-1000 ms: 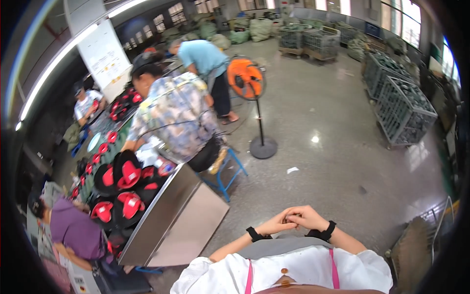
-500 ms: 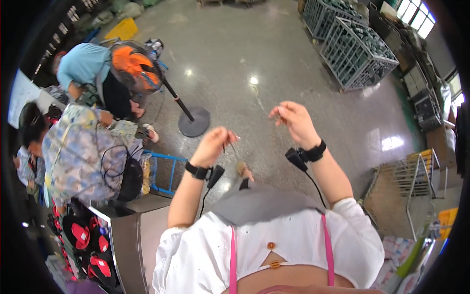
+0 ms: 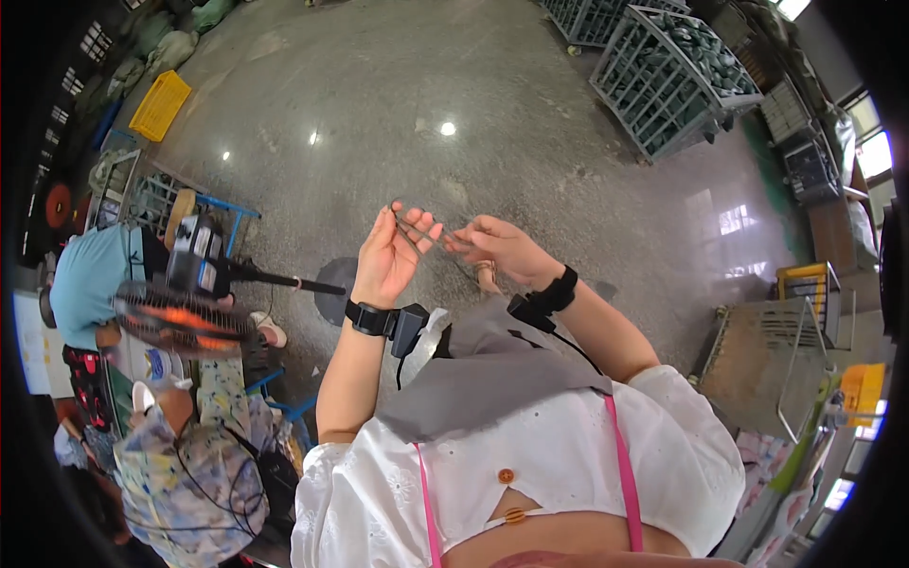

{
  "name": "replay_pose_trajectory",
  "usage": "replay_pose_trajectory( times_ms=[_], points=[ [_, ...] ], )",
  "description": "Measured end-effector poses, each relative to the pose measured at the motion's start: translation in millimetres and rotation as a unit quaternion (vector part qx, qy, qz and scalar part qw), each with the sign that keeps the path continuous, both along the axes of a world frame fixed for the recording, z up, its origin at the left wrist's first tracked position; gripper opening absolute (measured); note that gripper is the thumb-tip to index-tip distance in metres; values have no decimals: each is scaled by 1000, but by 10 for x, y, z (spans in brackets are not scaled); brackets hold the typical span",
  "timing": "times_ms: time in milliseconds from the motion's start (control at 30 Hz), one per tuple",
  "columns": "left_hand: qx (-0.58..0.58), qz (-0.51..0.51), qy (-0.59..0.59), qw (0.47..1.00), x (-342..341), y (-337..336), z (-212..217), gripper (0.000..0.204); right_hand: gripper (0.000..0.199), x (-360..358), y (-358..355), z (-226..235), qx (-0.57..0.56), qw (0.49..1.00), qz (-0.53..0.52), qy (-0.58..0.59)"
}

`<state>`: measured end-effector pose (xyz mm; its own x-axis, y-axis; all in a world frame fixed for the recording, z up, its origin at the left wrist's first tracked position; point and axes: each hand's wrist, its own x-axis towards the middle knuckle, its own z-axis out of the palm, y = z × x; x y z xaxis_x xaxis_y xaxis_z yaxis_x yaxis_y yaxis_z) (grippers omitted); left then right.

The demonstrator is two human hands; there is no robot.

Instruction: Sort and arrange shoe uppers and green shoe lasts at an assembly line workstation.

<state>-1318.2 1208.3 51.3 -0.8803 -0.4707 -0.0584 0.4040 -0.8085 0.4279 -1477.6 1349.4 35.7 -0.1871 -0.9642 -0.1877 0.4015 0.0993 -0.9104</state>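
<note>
A thin dark cord [image 3: 409, 237] runs between my two hands in front of my body, over the floor. My left hand [image 3: 386, 257] is raised with the palm turned inward, its fingers half curled and the cord caught at the thumb and fingertips. My right hand [image 3: 507, 248] is close beside it, fingers bent together in a pinch on the cord's other end. The cord's exact kind is too small to make out. Each wrist wears a black strap with a small black box, one box [image 3: 408, 328] on the left and another [image 3: 530, 312] on the right.
A pedestal fan [image 3: 185, 317] stands at the left, near a person in blue [image 3: 99, 284] and a person in a patterned top [image 3: 185, 483]. A yellow crate [image 3: 159, 104] lies far left. Metal cage carts [image 3: 653, 104] stand far right; a wooden-bottomed rack [image 3: 762, 355] is nearer right.
My hands have come closer together, with the cord now between them. My left palm has turned inward. The view has swung, and the fan and people now appear lower at the left.
</note>
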Motion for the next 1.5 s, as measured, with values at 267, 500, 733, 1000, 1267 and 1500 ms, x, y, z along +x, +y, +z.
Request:
replay_pose_trajectory(
  times_ms=[267, 500, 733, 1000, 1267, 1500],
  points=[
    [-6, 98, -81, 992, -1064, -1496, -100, 23, 20, -1030, -1610, 28, 23, 984, 143, -107],
    [-24, 91, -91, 991, -1304, -2762, -262, 22, 22, -2032, -3488, 76, 22, 999, 9, -42],
    [-134, 35, -206, 969, -1436, -4088, -323, 22, 22, -2643, -5762, 776, -72, 984, 141, -87],
    [-194, 50, -185, 962, -1280, -5931, -181, 24, 20, -2603, -7925, 1166, -94, 971, 215, -53],
    [-188, 54, -182, 964, -1290, -7731, -301, 26, 18, -2610, -9692, 1172, -106, 970, 210, -52],
    [-217, 97, -301, 924, -1191, -9381, -334, 26, 11, -2674, -11326, 1010, -147, 953, 263, -19]
  ],
)
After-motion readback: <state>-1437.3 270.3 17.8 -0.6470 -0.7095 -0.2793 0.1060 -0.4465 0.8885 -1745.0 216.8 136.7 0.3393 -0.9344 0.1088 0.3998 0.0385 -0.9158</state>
